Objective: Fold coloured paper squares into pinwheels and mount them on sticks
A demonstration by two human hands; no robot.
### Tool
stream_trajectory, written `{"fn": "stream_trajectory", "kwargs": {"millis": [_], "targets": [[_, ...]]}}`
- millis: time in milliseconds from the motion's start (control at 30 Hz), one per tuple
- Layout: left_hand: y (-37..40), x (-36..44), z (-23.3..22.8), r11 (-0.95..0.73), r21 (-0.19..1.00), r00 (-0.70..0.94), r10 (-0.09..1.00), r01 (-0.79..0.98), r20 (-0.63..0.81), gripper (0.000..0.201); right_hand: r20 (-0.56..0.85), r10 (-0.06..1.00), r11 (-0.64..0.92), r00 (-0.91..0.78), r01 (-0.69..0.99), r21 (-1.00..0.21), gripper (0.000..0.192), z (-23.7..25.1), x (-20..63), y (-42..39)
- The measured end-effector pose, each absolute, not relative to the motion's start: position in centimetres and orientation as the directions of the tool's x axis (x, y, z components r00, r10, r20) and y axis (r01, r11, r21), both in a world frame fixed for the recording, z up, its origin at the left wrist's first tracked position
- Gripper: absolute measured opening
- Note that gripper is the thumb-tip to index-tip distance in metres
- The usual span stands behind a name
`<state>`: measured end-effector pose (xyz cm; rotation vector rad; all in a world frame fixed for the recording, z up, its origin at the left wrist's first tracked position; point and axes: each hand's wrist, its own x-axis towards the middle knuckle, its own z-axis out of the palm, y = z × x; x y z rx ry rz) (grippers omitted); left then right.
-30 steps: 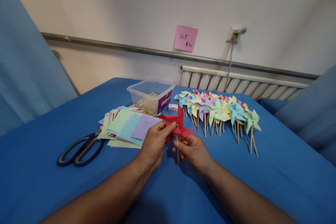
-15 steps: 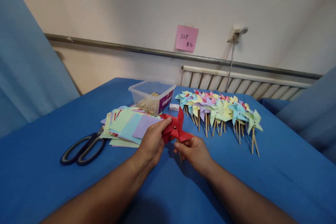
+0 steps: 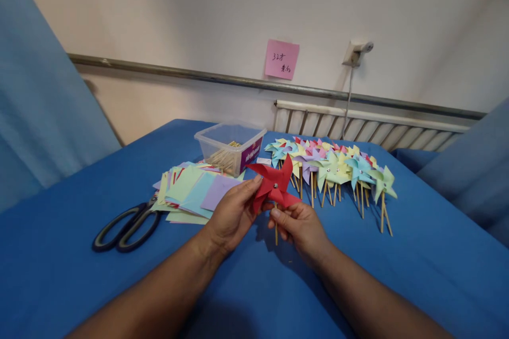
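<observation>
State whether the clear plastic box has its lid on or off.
Off: the clear plastic box has an open top, sticks showing inside.

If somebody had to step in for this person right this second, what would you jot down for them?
Left hand: fingers pinch a blade of the red pinwheel.
Right hand: holds its wooden stick just under the paper.
The pin head shows at the pinwheel's centre, so it looks assembled.
Finished pinwheels lie in a row behind it to the right.
Left to use: coloured paper squares, box of sticks, scissors, all on the blue cloth.
</observation>
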<state>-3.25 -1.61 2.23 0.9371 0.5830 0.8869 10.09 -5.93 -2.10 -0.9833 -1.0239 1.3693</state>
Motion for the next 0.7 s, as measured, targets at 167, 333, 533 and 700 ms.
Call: {"fn": "stream_trajectory", "kwargs": {"millis": [167,333,533,700], "targets": [[-1.63,-3.28,2.17,0.297,0.877,0.556,0.83,-0.378,-0.042,0.033,0.027,0.996,0.001,-0.084,-0.302,-0.953,0.032,-2.5,10.22,-6.11],[-1.35,-3.42,1.86,0.33,0.866,0.579,0.814,-0.376,-0.059,0.034,0.031,0.995,-0.002,-0.098,-0.326,-0.946,0.03,-2.61,10.29,-6.17],[-1.35,-3.45,1.66,0.309,0.872,0.599,0.8,-0.379,-0.023,0.029,0.032,0.996,0.004,-0.083,-0.325,-0.946,0.031,-2.44,10.12,-6.14],[-1.42,-3.33,1.68,0.311,0.874,0.619,0.785,-0.374,-0.014,0.028,0.04,0.995,0.01,-0.092,-0.308,-0.951,0.033,-2.84,10.21,-6.07]]}}
